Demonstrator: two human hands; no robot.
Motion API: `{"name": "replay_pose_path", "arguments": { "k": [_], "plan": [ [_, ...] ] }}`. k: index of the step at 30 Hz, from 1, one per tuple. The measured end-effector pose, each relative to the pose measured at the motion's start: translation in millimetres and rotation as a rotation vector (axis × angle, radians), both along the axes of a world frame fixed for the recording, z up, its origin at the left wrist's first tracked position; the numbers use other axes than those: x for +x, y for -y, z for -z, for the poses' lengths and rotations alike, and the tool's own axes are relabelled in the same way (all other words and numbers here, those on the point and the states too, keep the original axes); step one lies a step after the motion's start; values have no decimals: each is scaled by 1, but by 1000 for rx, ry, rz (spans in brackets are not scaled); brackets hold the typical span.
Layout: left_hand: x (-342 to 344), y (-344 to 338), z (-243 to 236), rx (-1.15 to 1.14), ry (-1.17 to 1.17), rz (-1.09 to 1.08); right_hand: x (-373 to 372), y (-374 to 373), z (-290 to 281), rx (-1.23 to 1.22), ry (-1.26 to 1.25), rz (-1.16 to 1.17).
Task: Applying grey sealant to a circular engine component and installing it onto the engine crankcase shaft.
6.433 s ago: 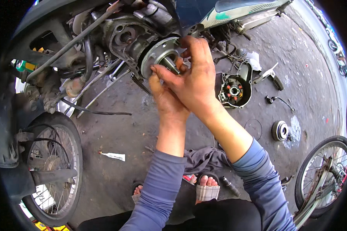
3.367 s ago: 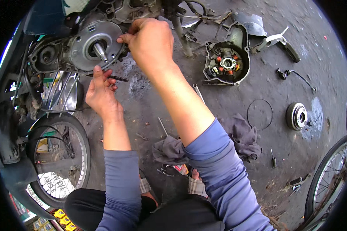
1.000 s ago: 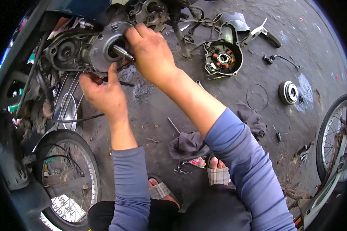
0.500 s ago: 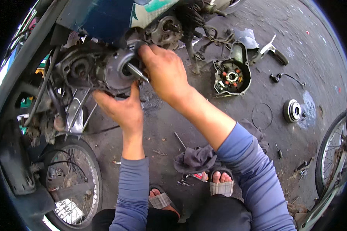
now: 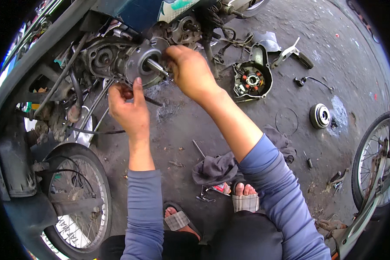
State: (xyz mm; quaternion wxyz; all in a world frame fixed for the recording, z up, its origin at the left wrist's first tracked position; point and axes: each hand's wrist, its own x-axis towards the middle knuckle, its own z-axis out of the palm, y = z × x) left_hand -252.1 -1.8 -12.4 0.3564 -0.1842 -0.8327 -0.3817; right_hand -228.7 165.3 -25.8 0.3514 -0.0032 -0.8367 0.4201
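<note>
Shaft [image 5: 157,67] sticks out of the round plate [image 5: 135,65] on the engine [image 5: 102,59], long axis slanting down to the right. Left hand [image 5: 130,108]: thumb raised at the plate's lower edge, fingers curled. Right hand [image 5: 193,71]: fingers bent by its right edge. Whether the 2 grip it, I cannot tell.

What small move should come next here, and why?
Perhaps press the round metal plate in gently and evenly: the left hand is at its lower edge, the right hand is by its right edge, and the shaft pokes out through its middle. Whether the plate sits flush, I can't tell.
</note>
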Motion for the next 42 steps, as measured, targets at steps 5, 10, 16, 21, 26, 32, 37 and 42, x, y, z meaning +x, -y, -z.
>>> {"name": "replay_pose_path", "arguments": {
  "k": [5, 10, 16, 21, 26, 32, 37, 42],
  "plan": [
    [4, -6, -9, 39, 123, -23, -6, -7, -14, -254, -16, 5],
    [-2, -6, -2, 71, 109, 5, -20, -12, -9, -348, 232, 41],
    [-1, -25, 2, 276, 62, 76, -18, -3, -18, -182, 296, 164],
    [-5, -14, 0, 249, 91, 75, -18, -1, -14, -242, 170, 103],
    [-2, -12, -4, 255, 175, 190, -19, -10, -7, -522, 156, -2],
    [-5, -10, 0, 311, 246, 133, -11, -16, -11, -353, 208, 105],
    [28, 9, 7, 394, 229, 186, 53, -30, 1, -425, 2, 108],
    [116, -3, -7, 595, 1048, 994, 181, -36, 35, -1073, 206, -5]
  ]
}}
